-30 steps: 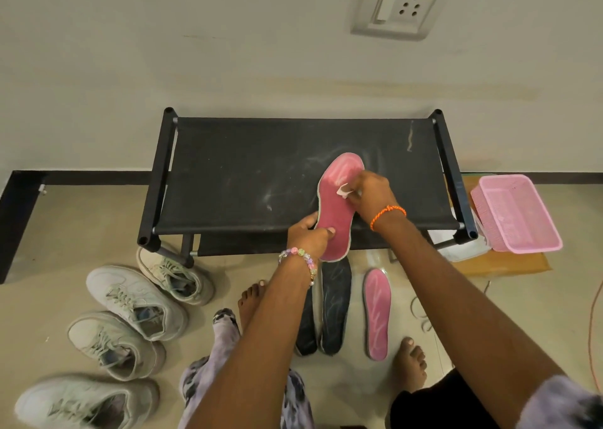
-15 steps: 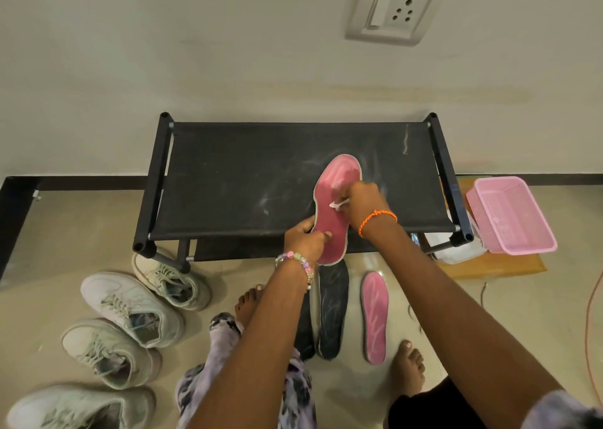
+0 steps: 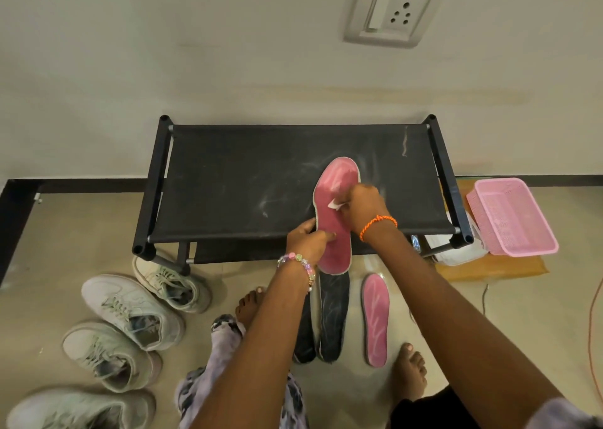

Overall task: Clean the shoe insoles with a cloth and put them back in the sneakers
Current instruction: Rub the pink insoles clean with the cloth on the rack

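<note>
Head view: a pink insole [image 3: 332, 229] held over a black shoe rack [image 3: 244, 184], with a cloth [image 3: 334, 204] on it.

The left hand [image 3: 308, 238] grips the insole near its heel end, thumb and fingers curled round its edge, while the right hand [image 3: 360, 205] pinches the small white cloth against the insole's middle. The toe end lies over the rack's fabric top; the heel end hangs past the front rail. On the floor below lie 2 dark insoles [image 3: 331, 317] side by side and, just to their right, a second pink insole [image 3: 375, 319]. 4 pale sneakers [image 3: 130, 311] stand to the left of the rack. A pink basket [image 3: 512, 215] sits to the right of the rack.
</note>
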